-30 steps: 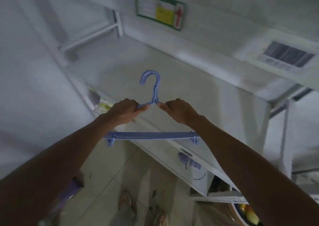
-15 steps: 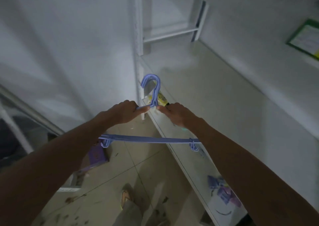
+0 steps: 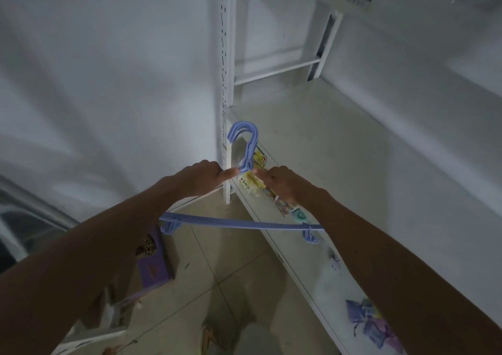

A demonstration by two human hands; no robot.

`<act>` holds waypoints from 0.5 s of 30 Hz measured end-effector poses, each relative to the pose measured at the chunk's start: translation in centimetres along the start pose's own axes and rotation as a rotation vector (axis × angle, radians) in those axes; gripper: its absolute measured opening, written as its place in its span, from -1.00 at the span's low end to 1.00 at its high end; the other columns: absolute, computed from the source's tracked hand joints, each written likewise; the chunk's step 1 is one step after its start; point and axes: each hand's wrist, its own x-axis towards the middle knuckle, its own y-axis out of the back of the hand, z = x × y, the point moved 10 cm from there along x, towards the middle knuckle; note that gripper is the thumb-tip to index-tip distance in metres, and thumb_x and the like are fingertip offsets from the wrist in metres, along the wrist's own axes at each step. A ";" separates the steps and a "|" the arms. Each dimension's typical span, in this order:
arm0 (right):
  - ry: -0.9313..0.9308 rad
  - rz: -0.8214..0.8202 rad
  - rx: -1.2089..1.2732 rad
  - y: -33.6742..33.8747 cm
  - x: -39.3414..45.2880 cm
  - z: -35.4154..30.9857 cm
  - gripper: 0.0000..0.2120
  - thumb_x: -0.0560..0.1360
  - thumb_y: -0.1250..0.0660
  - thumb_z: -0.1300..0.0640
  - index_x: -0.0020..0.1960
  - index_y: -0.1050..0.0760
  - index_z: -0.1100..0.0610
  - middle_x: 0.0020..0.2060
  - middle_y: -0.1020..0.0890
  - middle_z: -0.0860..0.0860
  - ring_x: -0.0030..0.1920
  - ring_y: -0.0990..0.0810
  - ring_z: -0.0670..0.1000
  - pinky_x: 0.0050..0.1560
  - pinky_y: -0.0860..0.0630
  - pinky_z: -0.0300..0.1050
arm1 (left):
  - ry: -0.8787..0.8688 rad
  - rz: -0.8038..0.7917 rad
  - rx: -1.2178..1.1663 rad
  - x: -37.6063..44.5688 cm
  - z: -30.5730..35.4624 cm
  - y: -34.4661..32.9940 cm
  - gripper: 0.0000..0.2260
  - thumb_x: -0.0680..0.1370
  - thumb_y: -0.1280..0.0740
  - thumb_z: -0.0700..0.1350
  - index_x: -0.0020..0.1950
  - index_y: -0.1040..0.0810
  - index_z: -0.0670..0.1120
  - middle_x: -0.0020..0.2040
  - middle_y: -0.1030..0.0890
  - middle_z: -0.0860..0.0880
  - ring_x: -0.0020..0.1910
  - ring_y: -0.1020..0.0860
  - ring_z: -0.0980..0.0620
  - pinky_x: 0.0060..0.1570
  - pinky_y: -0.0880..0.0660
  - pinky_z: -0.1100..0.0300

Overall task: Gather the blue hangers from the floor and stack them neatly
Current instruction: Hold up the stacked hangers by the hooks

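Observation:
I hold a bunch of blue hangers (image 3: 245, 145) up in front of me, hooks stacked together and pointing up. My left hand (image 3: 199, 177) grips the left shoulder just below the hooks. My right hand (image 3: 279, 182) grips the right shoulder on the other side. The bottom bars (image 3: 239, 224) run between my forearms, with small clips at both ends. The sloping shoulders are hidden behind my hands and arms.
A white shelf unit (image 3: 339, 148) stands ahead and to the right, its slotted upright post (image 3: 225, 83) just behind the hooks. Small packets (image 3: 251, 185) line the shelf's front edge. A purple box (image 3: 153, 262) lies on the tiled floor at the left.
The view has swung left along the shelf. My hands keep the same hold on the hangers, which now sit in front of the upright post.

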 end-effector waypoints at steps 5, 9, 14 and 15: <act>-0.042 0.014 -0.022 0.6 3.1 2.0 -0.26 0.51 0.04 -0.54 -0.41 -0.23 0.11 -0.53 -0.34 0.02 -0.50 -0.37 -0.01 -0.25 -0.42 -0.08 | 0.094 -0.023 0.096 3.6 -1.4 -0.2 -0.23 0.40 0.19 0.58 -0.24 -0.41 -0.09 -0.32 -0.43 -0.04 -0.29 -0.44 -0.07 -0.12 -0.47 0.02; -0.055 0.014 0.009 1.5 6.2 3.2 -0.28 0.51 0.04 -0.54 -0.40 -0.19 0.09 -0.53 -0.29 -0.01 -0.53 -0.28 -0.05 -0.33 -0.33 -0.14 | 0.024 -0.072 0.090 7.1 -1.0 0.5 -0.11 0.31 0.32 0.64 -0.23 -0.36 -0.12 -0.40 -0.32 -0.04 -0.40 -0.34 -0.04 -0.24 -0.41 0.09; -0.095 0.025 -0.014 4.4 10.9 4.5 -0.28 0.47 0.10 -0.58 -0.39 -0.19 0.07 -0.55 -0.28 -0.07 -0.55 -0.25 -0.07 -0.35 -0.29 -0.13 | 0.056 -0.120 0.044 12.4 -1.6 2.4 -0.16 0.46 0.26 0.53 -0.03 -0.52 -0.11 -0.37 -0.34 -0.03 -0.39 -0.39 -0.05 -0.26 -0.49 0.04; -0.112 0.010 -0.006 4.7 11.7 5.0 -0.27 0.47 0.11 -0.58 -0.36 -0.23 0.08 -0.51 -0.32 -0.04 -0.51 -0.28 -0.02 -0.32 -0.31 -0.11 | 0.061 -0.149 0.036 13.6 -2.0 2.6 -0.29 0.58 0.19 0.40 0.20 -0.50 -0.10 -0.38 -0.28 -0.03 -0.43 -0.34 -0.01 -0.35 -0.44 0.09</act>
